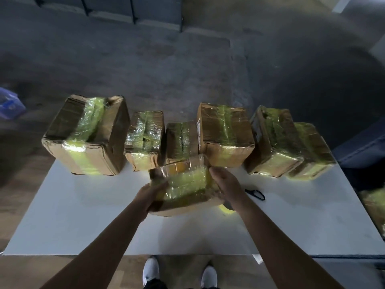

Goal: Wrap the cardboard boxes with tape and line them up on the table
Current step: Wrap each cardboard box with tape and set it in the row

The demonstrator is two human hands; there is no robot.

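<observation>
I hold a small cardboard box (184,184) wrapped in yellow-green tape, tilted just above the white table (83,215), near its middle. My left hand (153,195) grips its left near corner and my right hand (226,181) grips its right side. Behind it, several taped boxes stand in a row along the far edge: a large one (87,136) at far left, two small ones (144,140) (181,140), a medium one (225,134), then two more (273,142) (310,151) on the right. A yellow tape roll (226,209) peeks out under my right wrist.
Black-handled scissors (257,193) lie on the table right of my right hand. A blue bag (9,103) sits on the floor at far left. Another taped box (375,205) shows at the right edge beyond the table. My white shoes (151,270) are below the near edge.
</observation>
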